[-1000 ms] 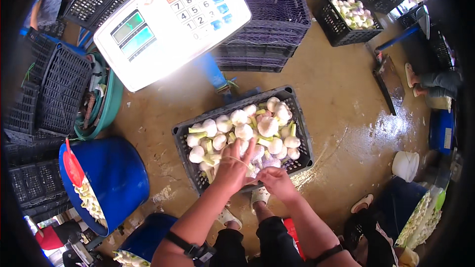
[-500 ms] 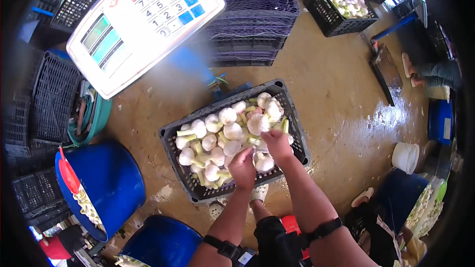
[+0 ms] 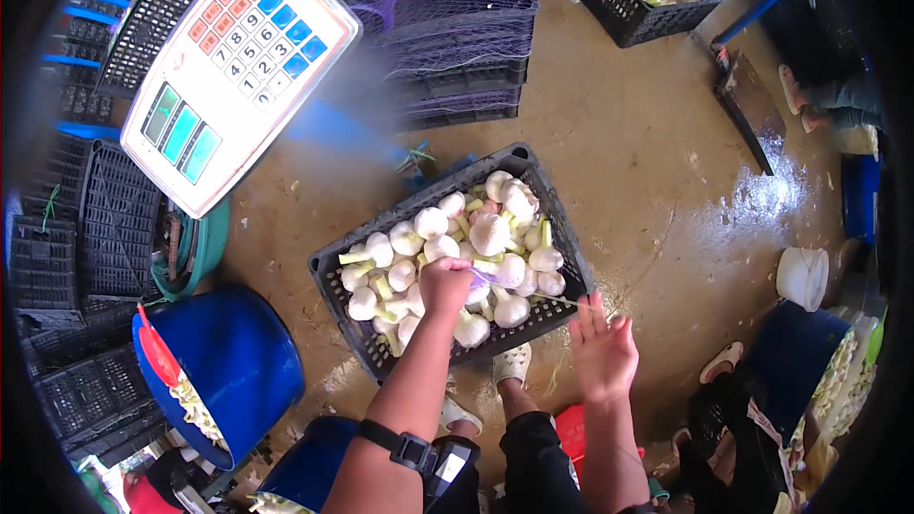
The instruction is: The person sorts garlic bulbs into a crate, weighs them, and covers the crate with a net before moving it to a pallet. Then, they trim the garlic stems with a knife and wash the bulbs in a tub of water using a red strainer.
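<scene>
A black plastic crate point(image 3: 330, 263) full of garlic bulbs point(image 3: 489, 234) with trimmed green stems lies on the floor in front of me. Over its middle, my left hand point(image 3: 447, 286) is closed on a bit of thin purple netting point(image 3: 483, 279) bunched at its fingertips. A pale, thin strand point(image 3: 554, 299) stretches from there past the crate's right rim. My right hand point(image 3: 606, 350), palm up and off the crate's near right corner, has the strand at its fingers, which are fairly straight; the exact grip is hard to make out.
A weighing scale's display point(image 3: 238, 76) juts in at upper left. Behind the crate stand stacked black crates point(image 3: 457, 38) with purple netting. Another garlic crate point(image 3: 647, 14) is at the far right. A blue barrel point(image 3: 252, 362) stands left and a white bucket point(image 3: 802, 278) right.
My hands have parted: the right has drawn back toward me and right, out of the crate, and the left has moved up and slightly left. The strand now spans between them. The view has shifted.
</scene>
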A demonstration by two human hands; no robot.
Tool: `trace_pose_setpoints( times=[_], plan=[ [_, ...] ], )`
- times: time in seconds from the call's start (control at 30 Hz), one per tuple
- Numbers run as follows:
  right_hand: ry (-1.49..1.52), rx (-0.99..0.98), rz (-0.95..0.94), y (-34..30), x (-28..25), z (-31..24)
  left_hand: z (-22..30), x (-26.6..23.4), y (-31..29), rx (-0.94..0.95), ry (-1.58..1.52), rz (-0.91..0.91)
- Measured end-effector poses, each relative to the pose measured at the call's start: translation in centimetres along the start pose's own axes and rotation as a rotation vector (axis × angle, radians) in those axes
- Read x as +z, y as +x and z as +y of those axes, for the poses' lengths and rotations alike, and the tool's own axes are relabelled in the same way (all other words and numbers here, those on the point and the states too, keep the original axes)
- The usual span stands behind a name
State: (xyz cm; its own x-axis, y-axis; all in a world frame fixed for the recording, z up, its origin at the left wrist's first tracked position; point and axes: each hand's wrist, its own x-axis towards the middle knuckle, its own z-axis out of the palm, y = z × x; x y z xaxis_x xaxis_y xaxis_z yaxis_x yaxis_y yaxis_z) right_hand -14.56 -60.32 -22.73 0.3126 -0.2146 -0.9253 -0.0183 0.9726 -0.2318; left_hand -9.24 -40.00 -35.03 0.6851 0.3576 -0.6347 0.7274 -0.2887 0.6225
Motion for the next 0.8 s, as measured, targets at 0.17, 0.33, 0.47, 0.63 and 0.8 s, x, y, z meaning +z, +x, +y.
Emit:
trace_pose_setpoints(
  times=[0.17,0.33,0.47,0.63,0.8],
  plan=[
    [0.033,0.149,-0.533,3.4,-12.8,-6.7,1.1,1.6,-0.2,-0.043,-0.067,-0.104],
    [-0.001,0.132,-0.278,3.1,-12.1,-6.5,0.2,3.0,-2.0,0.202,-0.091,0.199],
    [0.025,0.044,-0.293,1.3,-9.2,-7.0,-1.7,5.0,-9.1,0.147,-0.296,0.586],
    [-0.041,0.263,-0.394,-0.5,-11.1,-5.8,1.1,7.1,-12.6,-0.869,-1.412,-0.481],
    [0.023,0.107,-0.362,6.0,-7.1,-5.5,2.5,2.0,-8.8,-0.258,0.143,-0.856]
  ],
)
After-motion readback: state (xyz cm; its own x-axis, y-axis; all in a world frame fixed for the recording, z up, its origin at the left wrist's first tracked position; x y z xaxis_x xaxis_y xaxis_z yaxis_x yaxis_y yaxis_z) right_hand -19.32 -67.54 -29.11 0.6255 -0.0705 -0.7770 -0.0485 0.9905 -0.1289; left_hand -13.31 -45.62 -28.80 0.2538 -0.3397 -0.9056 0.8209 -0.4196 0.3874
